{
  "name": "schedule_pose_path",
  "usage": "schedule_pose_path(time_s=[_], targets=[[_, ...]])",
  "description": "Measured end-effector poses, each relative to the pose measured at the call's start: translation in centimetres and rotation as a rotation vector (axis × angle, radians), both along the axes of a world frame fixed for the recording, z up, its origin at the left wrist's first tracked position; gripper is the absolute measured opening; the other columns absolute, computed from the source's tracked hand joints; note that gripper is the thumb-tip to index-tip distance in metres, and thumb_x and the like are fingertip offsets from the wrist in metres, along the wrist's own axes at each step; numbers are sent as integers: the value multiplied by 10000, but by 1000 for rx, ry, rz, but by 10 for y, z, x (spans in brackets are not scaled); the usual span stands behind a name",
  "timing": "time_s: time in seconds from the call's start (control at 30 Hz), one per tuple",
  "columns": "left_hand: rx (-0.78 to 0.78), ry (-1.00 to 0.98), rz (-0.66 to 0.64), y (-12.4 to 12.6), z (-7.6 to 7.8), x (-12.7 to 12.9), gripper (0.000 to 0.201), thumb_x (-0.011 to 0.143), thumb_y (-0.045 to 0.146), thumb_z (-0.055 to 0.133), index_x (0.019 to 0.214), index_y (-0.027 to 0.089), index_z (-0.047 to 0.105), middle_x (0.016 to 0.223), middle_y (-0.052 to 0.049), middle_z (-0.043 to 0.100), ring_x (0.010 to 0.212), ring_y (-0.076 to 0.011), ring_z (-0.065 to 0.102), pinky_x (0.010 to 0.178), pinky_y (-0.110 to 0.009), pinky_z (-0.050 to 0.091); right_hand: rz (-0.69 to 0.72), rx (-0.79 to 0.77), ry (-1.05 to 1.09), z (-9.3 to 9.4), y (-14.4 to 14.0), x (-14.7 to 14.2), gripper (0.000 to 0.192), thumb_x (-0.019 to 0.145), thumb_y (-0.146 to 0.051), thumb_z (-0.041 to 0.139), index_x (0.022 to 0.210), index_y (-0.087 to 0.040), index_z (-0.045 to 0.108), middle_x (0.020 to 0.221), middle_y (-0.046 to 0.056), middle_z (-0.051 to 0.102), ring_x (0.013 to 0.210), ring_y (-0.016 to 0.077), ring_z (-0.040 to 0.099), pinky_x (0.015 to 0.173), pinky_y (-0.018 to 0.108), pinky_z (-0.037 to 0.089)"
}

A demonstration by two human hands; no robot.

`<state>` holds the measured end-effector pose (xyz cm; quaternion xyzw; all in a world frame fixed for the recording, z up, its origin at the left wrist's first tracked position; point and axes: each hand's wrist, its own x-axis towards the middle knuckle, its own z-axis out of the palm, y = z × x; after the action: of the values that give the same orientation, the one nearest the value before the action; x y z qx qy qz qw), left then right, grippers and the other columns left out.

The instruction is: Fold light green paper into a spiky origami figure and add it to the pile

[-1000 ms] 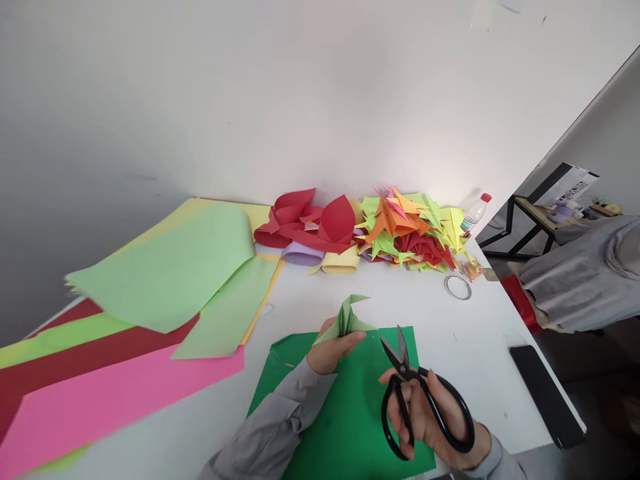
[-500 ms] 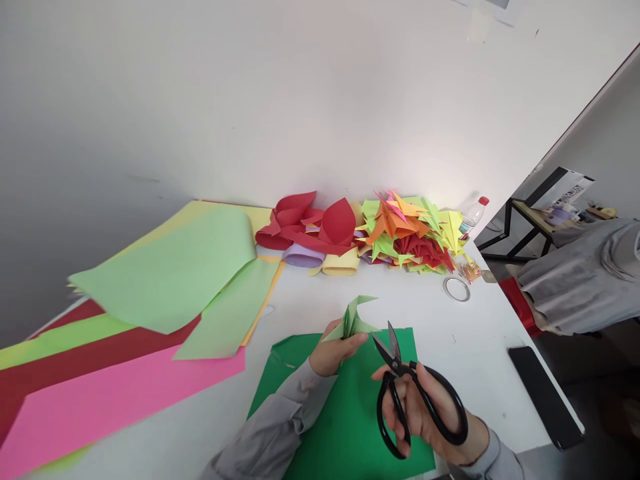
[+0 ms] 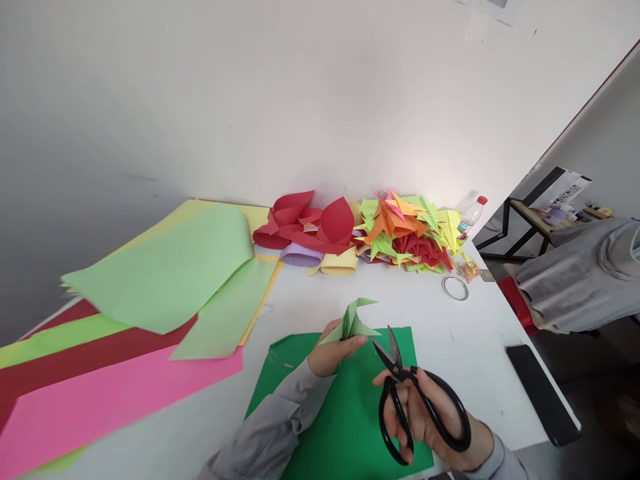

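Observation:
Pinched in my left hand (image 3: 330, 351) is a folded light green paper piece (image 3: 352, 323) with pointed tips, its lower part hidden by my fingers. My right hand (image 3: 434, 413) grips black-handled scissors (image 3: 397, 371) by the loops, and their blades are parted. The blade tips point up and left, close to the green piece but apart from it. Beneath both hands lies a dark green paper sheet (image 3: 345, 420) on the white table (image 3: 480, 373).
Coloured paper sheets (image 3: 165, 273) cover the left side. At the back sit red paper rolls (image 3: 336, 223) and a heap of folded paper shapes (image 3: 405, 230). A bottle (image 3: 473, 212), a tape roll (image 3: 455, 288) and a black phone (image 3: 543, 393) are on the right.
The scissors have shifted very slightly down and right, a little farther from the green folded piece. Both hands keep their hold, and the view has moved marginally.

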<state>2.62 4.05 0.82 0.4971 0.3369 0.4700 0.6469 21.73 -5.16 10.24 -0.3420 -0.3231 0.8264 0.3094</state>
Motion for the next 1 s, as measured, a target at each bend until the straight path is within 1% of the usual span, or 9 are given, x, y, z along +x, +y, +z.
schedule_pose_path(time_s=[0.2,0.3,0.37,0.5,0.67,0.83,1.0], targets=[[41,34,-8,0,7,-2,468,617,566,754,613,174,498,419,85,369,410,-67,306,429,-226,231,-10,2,0,-3,0,1,644,822,-677,530,1131,-115,582,700,47,609,518,100,498,445,205,434],[103,52,-6,1,8,-5,458,601,538,775,590,173,500,467,67,380,471,-83,326,474,-239,262,-10,9,2,-6,-2,3,635,833,-668,523,1138,-115,585,696,47,609,508,99,492,437,205,427],[144,45,-20,1,7,-7,456,620,554,756,585,171,511,479,58,380,481,-89,323,477,-246,262,-12,22,-2,-7,-3,5,618,850,-650,513,1145,-113,590,706,51,610,513,99,493,441,206,423],[152,22,-96,0,1,-8,428,720,550,686,604,175,517,465,60,357,452,-81,297,447,-242,244,7,53,-25,-6,-5,8,607,870,-635,496,1147,-105,601,702,55,604,530,101,490,460,208,419],[141,21,-196,-3,-1,-8,437,724,566,677,615,173,520,446,73,331,416,-68,269,428,-235,230,43,62,-31,-4,-5,12,647,856,-666,486,1142,-98,603,673,51,592,525,106,491,449,208,415],[153,48,-263,-2,8,-12,449,694,550,713,570,165,519,480,48,391,459,-77,298,467,-246,254,80,45,-57,-4,-7,17,641,843,-662,514,1137,-98,600,693,57,607,502,93,495,437,198,413],[161,73,-303,0,18,-14,453,699,521,711,511,179,480,476,54,360,468,-83,267,482,-256,267,71,83,-83,-8,-9,18,632,854,-654,507,1137,-96,595,693,48,602,470,76,488,425,193,416]])
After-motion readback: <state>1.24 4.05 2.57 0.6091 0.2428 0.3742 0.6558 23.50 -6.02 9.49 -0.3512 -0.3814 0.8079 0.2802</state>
